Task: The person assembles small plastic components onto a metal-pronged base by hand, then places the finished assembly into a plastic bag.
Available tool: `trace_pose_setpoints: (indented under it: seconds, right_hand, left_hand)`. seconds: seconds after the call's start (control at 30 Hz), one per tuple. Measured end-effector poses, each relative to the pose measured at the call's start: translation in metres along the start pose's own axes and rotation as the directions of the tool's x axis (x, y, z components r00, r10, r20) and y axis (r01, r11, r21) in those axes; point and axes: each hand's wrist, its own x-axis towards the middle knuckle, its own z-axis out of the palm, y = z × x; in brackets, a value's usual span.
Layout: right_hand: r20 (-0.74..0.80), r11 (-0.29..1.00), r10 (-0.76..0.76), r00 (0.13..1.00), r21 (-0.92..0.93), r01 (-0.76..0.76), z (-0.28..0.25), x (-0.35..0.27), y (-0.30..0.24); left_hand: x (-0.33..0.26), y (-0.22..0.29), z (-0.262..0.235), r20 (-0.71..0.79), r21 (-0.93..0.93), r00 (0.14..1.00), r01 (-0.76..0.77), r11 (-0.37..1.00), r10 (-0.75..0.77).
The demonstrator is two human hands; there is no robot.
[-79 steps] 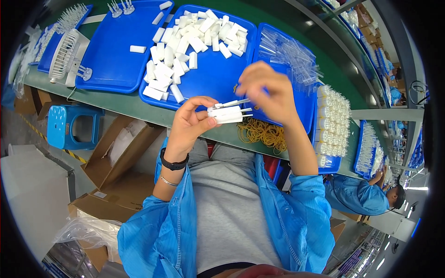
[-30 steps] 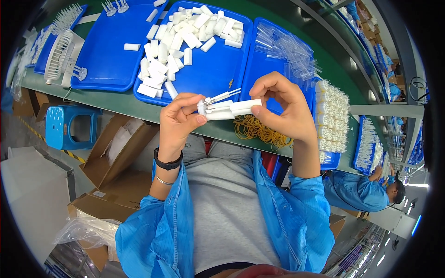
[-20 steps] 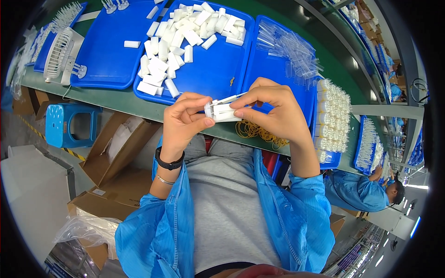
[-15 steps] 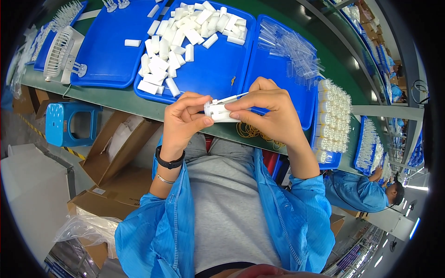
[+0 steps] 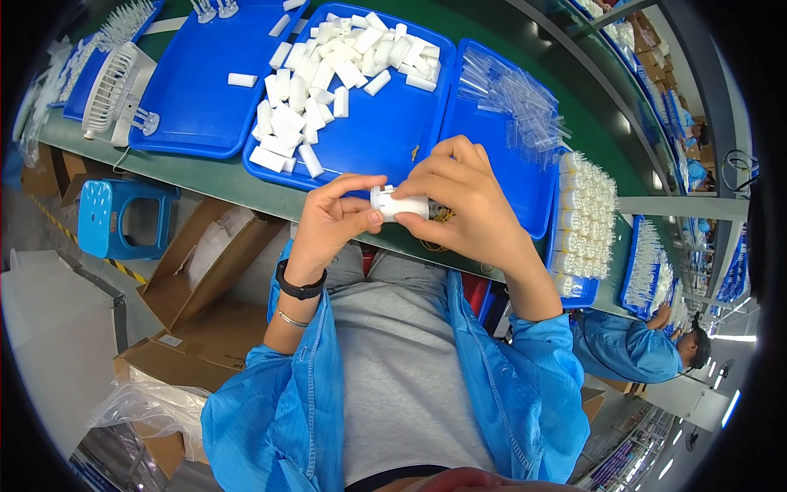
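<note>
Just past the table's near edge, both hands hold a white plastic cylinder (image 5: 409, 207) between them. My left hand (image 5: 329, 223) pinches its clear, ring-like end with thumb and fingers. My right hand (image 5: 469, 205) grips the white body from the other side, thumb below and fingers on top. Its fingers cover part of the cylinder's upper side and far end. Right behind the hands lies a blue tray (image 5: 373, 135) with a heap of white blocks (image 5: 288, 102).
Another blue tray holds clear plastic strips (image 5: 516, 98). Rows of clear-and-white parts (image 5: 584, 221) stand at the right. A white fan-like part (image 5: 111, 94) is at the left. Yellow bands (image 5: 434, 238) lie near my right hand. A blue stool (image 5: 102, 217) and cardboard boxes (image 5: 201, 271) are left; a co-worker (image 5: 631, 344) is right.
The thin white strip that my right fingers held along the cylinder no longer shows separately. My right hand has closed further around the cylinder, and both hands have shifted slightly.
</note>
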Motion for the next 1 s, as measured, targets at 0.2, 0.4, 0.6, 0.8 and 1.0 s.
trace_pose_setpoints:
  seconds: [0.2,0.4,0.6,0.8,1.0]
  right_hand:
    - [-0.049,1.0,0.017,0.999,0.005,-0.017,0.011,0.047,0.064]
    - [-0.031,0.972,0.011,0.999,-0.235,-0.018,0.066,0.076,0.127]
    - [0.01,0.918,0.056,0.998,-0.393,-0.048,0.07,0.079,0.126]
    - [-0.046,0.966,0.092,0.995,-0.24,-0.1,0.041,0.052,0.102]
    - [-0.095,0.955,0.246,0.964,0.193,-0.225,-0.011,0.023,0.047]
  left_hand:
    - [-0.005,-0.002,-0.006,0.018,-0.065,1.0,-0.023,0.998,0.025]
    - [-0.007,0.002,-0.002,0.028,-0.136,0.999,-0.039,0.99,0.043]
    - [-0.011,0.0,-0.008,0.007,-0.161,0.997,-0.069,0.985,0.071]
    - [-0.008,0.001,-0.008,-0.043,-0.15,0.994,-0.103,0.983,0.097]
    - [-0.006,-0.001,-0.008,-0.06,-0.14,0.988,-0.149,0.979,0.142]
